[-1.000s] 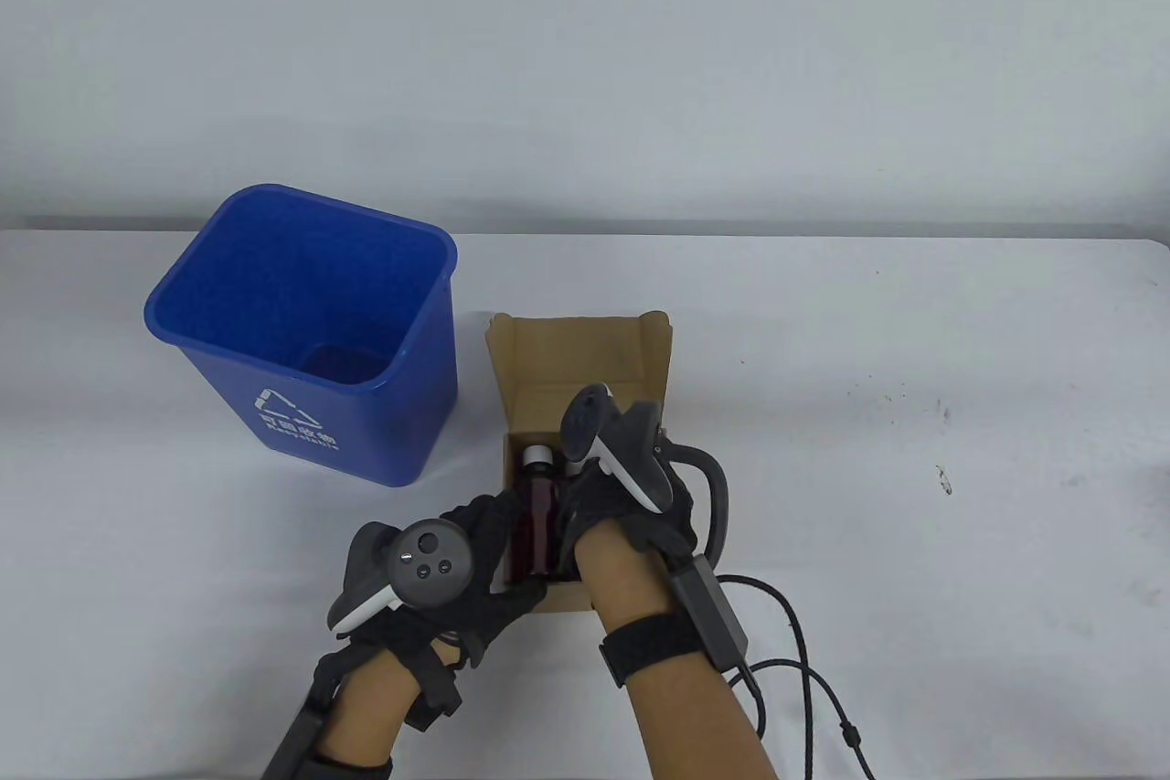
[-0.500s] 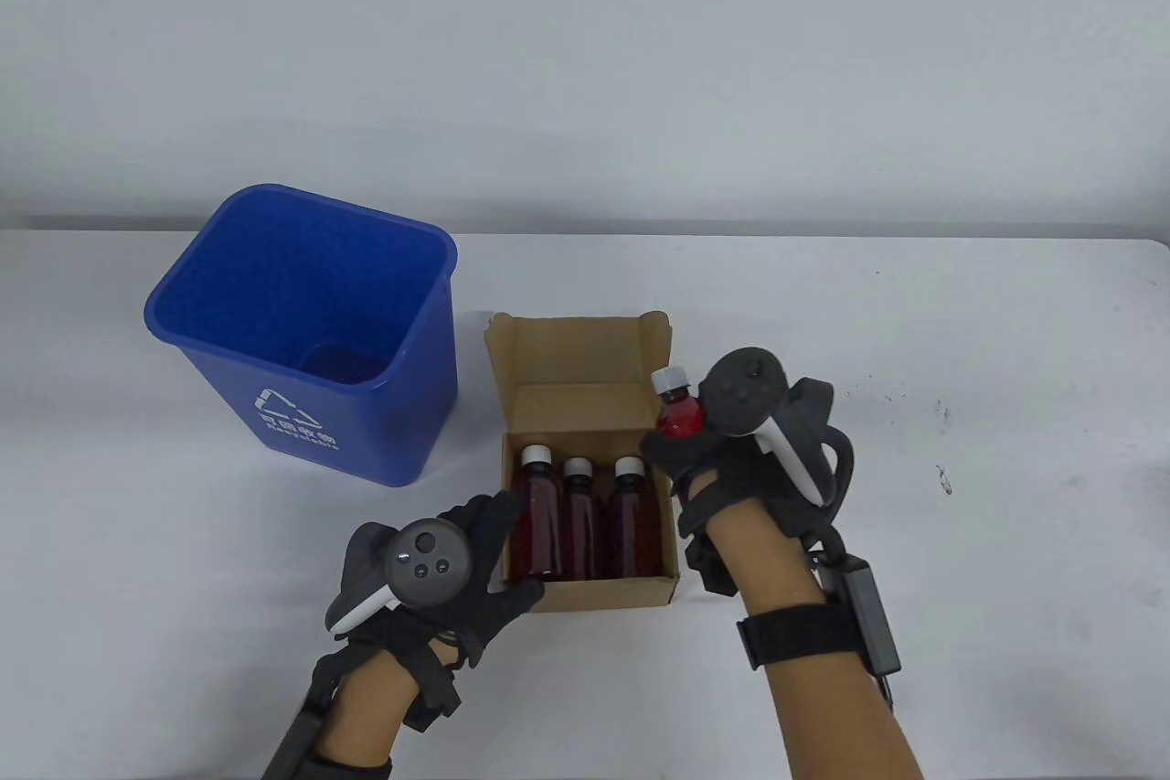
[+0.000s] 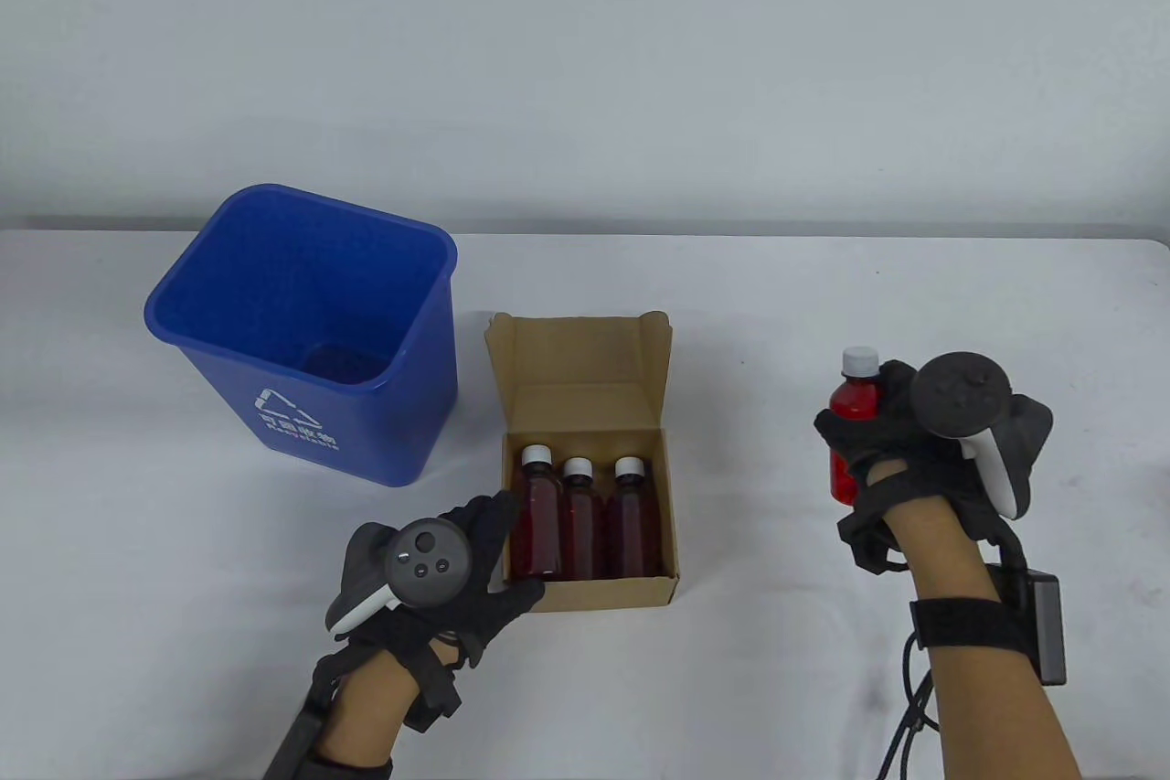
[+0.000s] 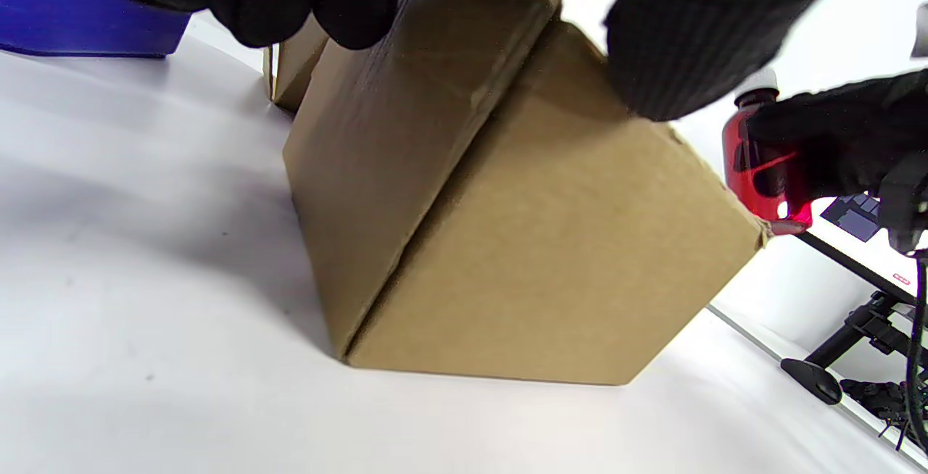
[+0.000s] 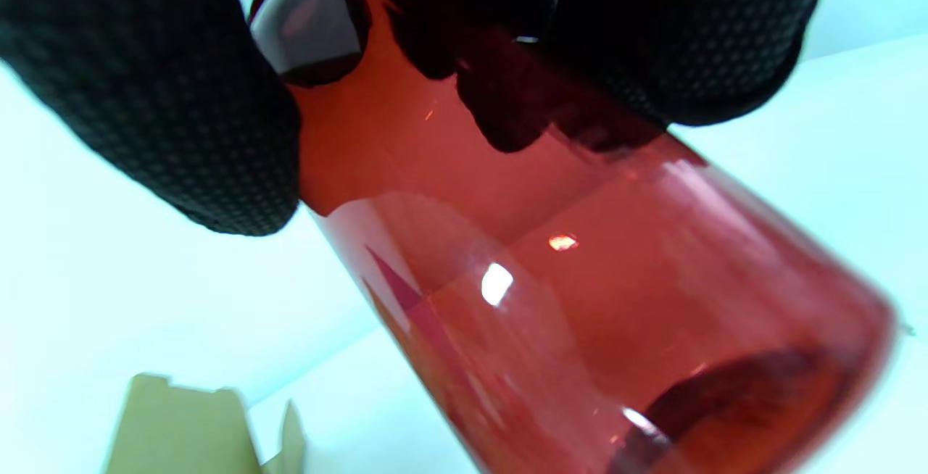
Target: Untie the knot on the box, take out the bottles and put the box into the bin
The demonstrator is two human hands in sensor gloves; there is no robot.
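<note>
An open cardboard box (image 3: 585,359) (image 4: 507,256) (image 5: 181,423) stands mid-table with its lid folded back. Three red bottles (image 3: 583,517) with white caps lie side by side in it. My left hand (image 3: 475,556) grips the box's near left corner, fingers over the left wall and thumb on the front wall (image 4: 696,32). My right hand (image 3: 877,442) is to the right of the box and holds a fourth red bottle (image 3: 850,432) (image 4: 761,169) (image 5: 565,271) upright, fingers curled round it. Whether that bottle touches the table I cannot tell.
A blue bin (image 3: 302,332) (image 4: 80,10) with a white recycling mark stands left of the box, open and with nothing in it. The white table (image 3: 823,286) ends at a pale wall behind. A black cable (image 3: 914,707) hangs from my right wrist.
My right hand came out of the box with a red bottle and carried it to the right, away from the box. The left hand and the box stayed put.
</note>
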